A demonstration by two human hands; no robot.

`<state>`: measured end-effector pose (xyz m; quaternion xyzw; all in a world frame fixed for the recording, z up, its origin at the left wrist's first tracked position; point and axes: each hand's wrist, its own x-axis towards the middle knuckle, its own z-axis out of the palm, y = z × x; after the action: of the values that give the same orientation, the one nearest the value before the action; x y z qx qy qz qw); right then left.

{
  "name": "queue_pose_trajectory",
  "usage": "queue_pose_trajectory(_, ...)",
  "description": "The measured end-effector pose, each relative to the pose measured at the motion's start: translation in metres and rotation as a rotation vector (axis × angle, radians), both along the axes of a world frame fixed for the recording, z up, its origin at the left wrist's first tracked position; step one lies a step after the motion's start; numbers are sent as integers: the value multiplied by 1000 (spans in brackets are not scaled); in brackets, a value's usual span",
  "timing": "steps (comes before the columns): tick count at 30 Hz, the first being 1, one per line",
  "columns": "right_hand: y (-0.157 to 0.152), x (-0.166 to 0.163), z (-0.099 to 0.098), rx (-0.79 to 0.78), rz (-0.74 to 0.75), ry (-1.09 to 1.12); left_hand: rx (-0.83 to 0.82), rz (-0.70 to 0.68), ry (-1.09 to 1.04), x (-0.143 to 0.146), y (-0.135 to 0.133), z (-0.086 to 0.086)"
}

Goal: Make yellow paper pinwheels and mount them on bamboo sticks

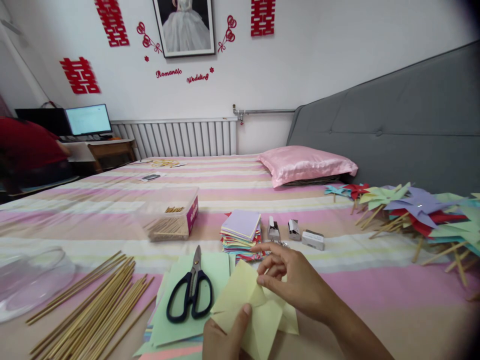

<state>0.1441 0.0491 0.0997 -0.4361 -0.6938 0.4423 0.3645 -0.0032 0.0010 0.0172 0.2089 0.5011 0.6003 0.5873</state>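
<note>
Head view: your left hand (225, 335) and right hand (296, 280) pinched a half-folded yellow paper square (249, 310); finished pinwheels (412, 210) lay piled, paper stack (242, 232) unused.

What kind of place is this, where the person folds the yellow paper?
Most likely a bedroom at home used as a craft space: both hands fold the yellow paper over a striped bed with a pink pillow, a grey headboard and a radiator behind.

A single head-worn camera looks forward and slightly down along the striped bed (262, 185) toward the far wall (318, 60). It sits close above the near bed edge, its corners darkened by the wide lens.
</note>
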Motion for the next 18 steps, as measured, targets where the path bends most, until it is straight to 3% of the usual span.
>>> queue_pose_trajectory(6,-17,-2,18,207,-57,-132,16,34,-191,0,0,11)
queue_pose_trajectory(14,-38,12,22,102,336,-440,47,-49,-383,-3,-4,24)
queue_pose_trajectory(18,-32,6,17,150,378,-423,34,-6,-448,-4,-5,25)
